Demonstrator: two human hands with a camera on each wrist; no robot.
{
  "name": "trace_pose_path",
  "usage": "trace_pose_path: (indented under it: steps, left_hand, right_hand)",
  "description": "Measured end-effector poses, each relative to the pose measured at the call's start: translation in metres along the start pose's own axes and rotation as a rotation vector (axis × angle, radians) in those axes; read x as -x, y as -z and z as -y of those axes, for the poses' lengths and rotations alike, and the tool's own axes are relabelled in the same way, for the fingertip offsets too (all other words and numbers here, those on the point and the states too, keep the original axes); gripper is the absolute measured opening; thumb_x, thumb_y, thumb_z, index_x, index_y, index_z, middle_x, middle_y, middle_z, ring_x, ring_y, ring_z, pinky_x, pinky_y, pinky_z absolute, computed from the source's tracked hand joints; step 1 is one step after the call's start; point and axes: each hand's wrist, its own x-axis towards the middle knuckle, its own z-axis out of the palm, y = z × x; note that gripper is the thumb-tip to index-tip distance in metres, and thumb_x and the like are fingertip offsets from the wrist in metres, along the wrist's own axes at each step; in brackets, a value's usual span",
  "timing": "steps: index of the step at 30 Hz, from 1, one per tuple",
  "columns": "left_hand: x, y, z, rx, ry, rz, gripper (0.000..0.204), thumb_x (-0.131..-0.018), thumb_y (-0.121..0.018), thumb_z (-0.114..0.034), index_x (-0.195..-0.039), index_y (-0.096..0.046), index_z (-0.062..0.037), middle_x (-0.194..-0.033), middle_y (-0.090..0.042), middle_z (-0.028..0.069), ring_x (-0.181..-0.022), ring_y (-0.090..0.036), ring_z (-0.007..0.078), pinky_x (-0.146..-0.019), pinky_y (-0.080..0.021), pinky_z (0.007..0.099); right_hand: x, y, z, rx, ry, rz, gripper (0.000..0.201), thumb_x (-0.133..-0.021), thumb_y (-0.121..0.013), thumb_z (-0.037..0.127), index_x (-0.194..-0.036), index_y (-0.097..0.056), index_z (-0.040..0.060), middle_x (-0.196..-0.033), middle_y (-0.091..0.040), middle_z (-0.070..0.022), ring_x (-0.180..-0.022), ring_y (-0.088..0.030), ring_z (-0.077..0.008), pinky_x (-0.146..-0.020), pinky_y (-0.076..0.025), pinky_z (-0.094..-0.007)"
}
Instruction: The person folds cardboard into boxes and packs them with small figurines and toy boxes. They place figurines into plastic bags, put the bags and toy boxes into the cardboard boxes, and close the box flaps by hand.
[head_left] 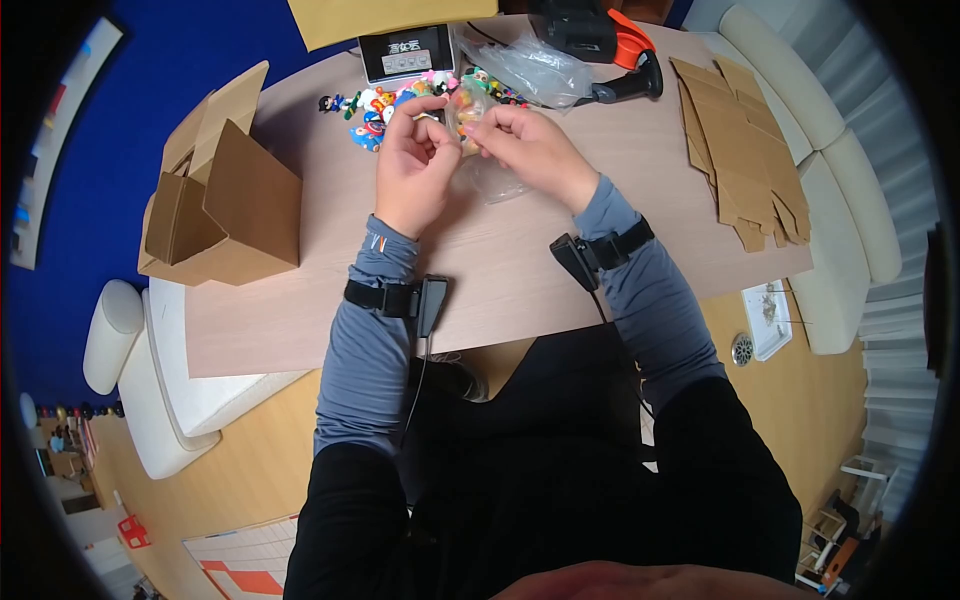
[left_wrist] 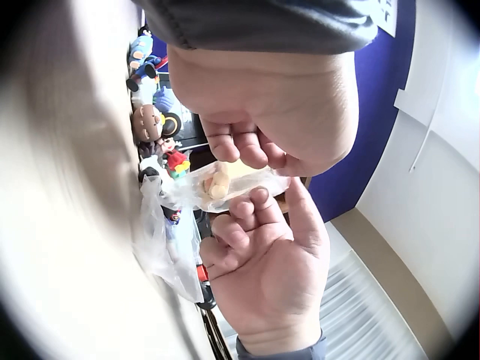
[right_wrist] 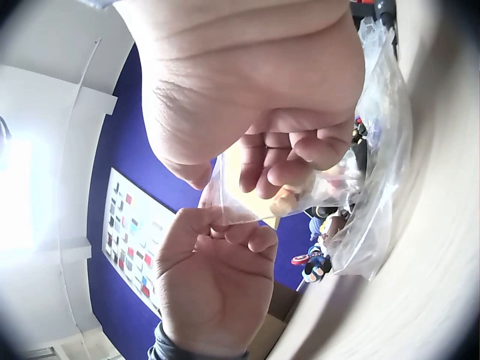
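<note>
A small clear plastic bag [right_wrist: 234, 199] is held up between both hands over the table. Inside it sits a little pale, orange-toned toy figure [left_wrist: 217, 182]. My left hand [head_left: 415, 175] pinches the top edge of the bag between thumb and fingers, the other fingers curled in. From the opposite side my right hand [head_left: 540, 152] pinches the same edge, its fingertips close to the left ones. Behind the hands lies a pile of colourful toy figures [head_left: 375, 103], partly hidden by them. Another clear plastic bag [head_left: 497, 185] lies on the tabletop beneath the hands.
An open cardboard box [head_left: 255, 205] stands on the table's left side. Flattened cardboard [head_left: 745, 150] lies at the right. At the back are a small screen [head_left: 408, 55], a yellow item [head_left: 390, 18], a large crumpled plastic bag [head_left: 535, 72] and a black-and-orange device [head_left: 630, 60].
</note>
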Motion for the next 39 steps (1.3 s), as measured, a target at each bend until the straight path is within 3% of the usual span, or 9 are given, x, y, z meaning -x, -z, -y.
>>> trace_pose_path:
  steps: [6, 8, 12, 17, 25, 29, 32, 35, 39]
  left_hand:
    - [-0.002, -0.003, -0.004, 0.011, 0.058, 0.012, 0.036, -0.091, -0.067, 0.002, -0.125, -0.055, 0.0, -0.083, -0.058, -0.0025, -0.077, -0.055, 0.0048, -0.071, -0.045, 0.0204]
    - [-0.009, 0.005, 0.013, -0.092, 0.041, -0.211, 0.033, -0.092, -0.069, -0.001, -0.122, -0.057, 0.0002, -0.082, -0.059, -0.0033, -0.077, -0.055, 0.0052, -0.069, -0.046, 0.0207]
    - [-0.012, 0.031, 0.031, -0.324, 0.289, -0.523, 0.036, -0.091, -0.074, -0.011, -0.122, -0.059, 0.0005, -0.093, -0.062, 0.0003, -0.086, -0.057, 0.0078, -0.073, -0.046, 0.0215]
    - [-0.015, 0.056, 0.057, -0.54, 0.175, -0.635, 0.037, -0.083, -0.079, -0.017, -0.113, -0.064, -0.0009, -0.102, -0.061, 0.0075, -0.085, -0.06, 0.0156, -0.077, -0.052, 0.0301]
    - [-0.008, 0.045, 0.051, -0.865, 0.164, -0.319, 0.045, -0.082, -0.077, -0.026, -0.121, -0.069, -0.0057, -0.112, -0.058, 0.0174, -0.103, -0.06, 0.0291, -0.092, -0.051, 0.0378]
    - [-0.009, 0.045, 0.055, -0.901, 0.173, -0.472, 0.046, -0.082, -0.077, -0.027, -0.122, -0.07, -0.0065, -0.11, -0.059, 0.0169, -0.103, -0.06, 0.0286, -0.092, -0.051, 0.0362]
    - [-0.01, 0.046, 0.041, -1.028, 0.253, -0.495, 0.048, -0.082, -0.078, -0.026, -0.124, -0.069, -0.0055, -0.113, -0.059, 0.0172, -0.103, -0.061, 0.0281, -0.093, -0.051, 0.0361]
    - [-0.014, 0.04, 0.02, -0.795, 0.475, -0.333, 0.051, -0.082, -0.078, -0.025, -0.127, -0.067, -0.0047, -0.119, -0.059, 0.0171, -0.106, -0.061, 0.0291, -0.095, -0.051, 0.0361]
    - [-0.005, 0.034, 0.037, -0.888, 0.131, -0.104, 0.056, -0.081, -0.079, -0.025, -0.132, -0.065, -0.0055, -0.132, -0.056, 0.0182, -0.116, -0.06, 0.0315, -0.102, -0.048, 0.0363]
  right_hand:
    - [0.006, 0.001, 0.009, 0.043, 0.178, -0.142, 0.024, -0.102, -0.06, 0.025, -0.085, -0.061, 0.0073, -0.077, -0.057, 0.0043, -0.067, -0.048, -0.0035, -0.059, -0.037, -0.0198]
    - [0.008, 0.007, 0.014, -0.353, 0.147, -0.264, 0.021, -0.099, -0.061, 0.02, -0.085, -0.065, 0.0051, -0.075, -0.058, 0.0043, -0.066, -0.048, -0.0033, -0.059, -0.039, -0.021]
    - [0.002, 0.027, 0.01, -0.479, 0.174, -0.342, 0.022, -0.101, -0.059, 0.022, -0.085, -0.06, 0.0063, -0.075, -0.056, 0.0016, -0.062, -0.045, -0.0044, -0.056, -0.035, -0.0209]
    - [0.004, 0.025, 0.012, -0.406, 0.122, -0.278, 0.022, -0.1, -0.061, 0.021, -0.086, -0.063, 0.0044, -0.076, -0.057, 0.0018, -0.063, -0.047, -0.0034, -0.056, -0.036, -0.0196]
    - [0.0, 0.02, 0.008, -0.354, 0.085, -0.276, 0.022, -0.1, -0.061, 0.022, -0.086, -0.063, 0.0056, -0.076, -0.057, 0.002, -0.063, -0.046, -0.0037, -0.057, -0.036, -0.0193]
    - [-0.001, 0.016, 0.004, -0.341, 0.06, -0.265, 0.02, -0.101, -0.06, 0.021, -0.087, -0.063, 0.0062, -0.076, -0.058, 0.0026, -0.063, -0.046, -0.0028, -0.057, -0.035, -0.0184]
    - [-0.001, 0.016, 0.003, -0.314, 0.063, -0.257, 0.02, -0.101, -0.06, 0.021, -0.088, -0.063, 0.0064, -0.077, -0.058, 0.0034, -0.063, -0.046, -0.0024, -0.057, -0.036, -0.0181]
    - [-0.002, 0.015, 0.0, -0.31, 0.073, -0.249, 0.02, -0.101, -0.061, 0.021, -0.088, -0.063, 0.0067, -0.077, -0.058, 0.0033, -0.063, -0.046, -0.0022, -0.056, -0.036, -0.0178]
    - [-0.004, 0.013, -0.003, -0.298, 0.064, -0.238, 0.02, -0.101, -0.062, 0.022, -0.088, -0.063, 0.0067, -0.077, -0.058, 0.0031, -0.063, -0.046, -0.0019, -0.056, -0.036, -0.0177]
